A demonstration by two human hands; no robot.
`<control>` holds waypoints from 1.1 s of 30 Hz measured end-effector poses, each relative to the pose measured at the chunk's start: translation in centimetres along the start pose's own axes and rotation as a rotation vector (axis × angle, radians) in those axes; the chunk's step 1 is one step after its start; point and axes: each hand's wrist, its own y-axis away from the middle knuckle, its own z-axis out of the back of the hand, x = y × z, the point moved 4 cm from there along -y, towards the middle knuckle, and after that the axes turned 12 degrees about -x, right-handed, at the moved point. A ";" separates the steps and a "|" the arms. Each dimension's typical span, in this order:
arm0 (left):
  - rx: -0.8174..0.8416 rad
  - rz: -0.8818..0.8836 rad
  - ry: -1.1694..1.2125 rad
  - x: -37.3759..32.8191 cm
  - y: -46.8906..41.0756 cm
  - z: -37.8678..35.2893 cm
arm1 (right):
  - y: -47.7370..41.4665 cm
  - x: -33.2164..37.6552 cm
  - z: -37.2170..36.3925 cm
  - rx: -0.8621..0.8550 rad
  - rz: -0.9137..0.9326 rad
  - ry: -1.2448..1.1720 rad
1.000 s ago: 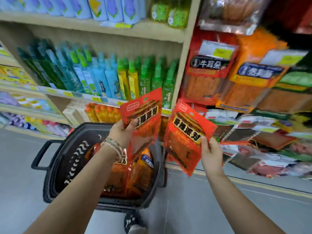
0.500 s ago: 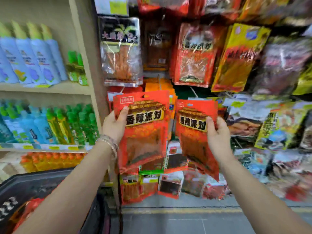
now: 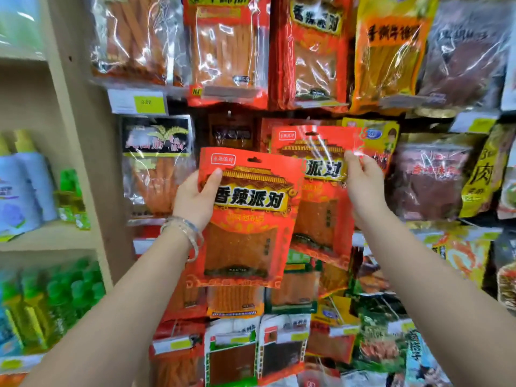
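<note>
1. Red snack packets held: 2. Front packet (image 3: 248,236), back packet (image 3: 324,213).
2. Hands: 2. Left hand (image 3: 195,202), right hand (image 3: 363,185), one packet each.
3. Pale blue bottles (image 3: 36,185), far left: 2 in view.
4. Green bottles (image 3: 69,297) below: blurred, no count.
5. Hanging packets (image 3: 229,46) behind: overlapping, no count.

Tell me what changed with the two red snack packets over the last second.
Both packets rose from over the basket up to the hanging snack rack. The right hand lifted the right packet higher, partly behind the left packet in the left hand. Nothing was let go; both hands still grip their packets.
</note>
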 end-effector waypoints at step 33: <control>-0.001 0.051 0.177 -0.3 -4.2 -12.4 | -7.7 -4.2 -4.7 0.213 -0.027 -0.139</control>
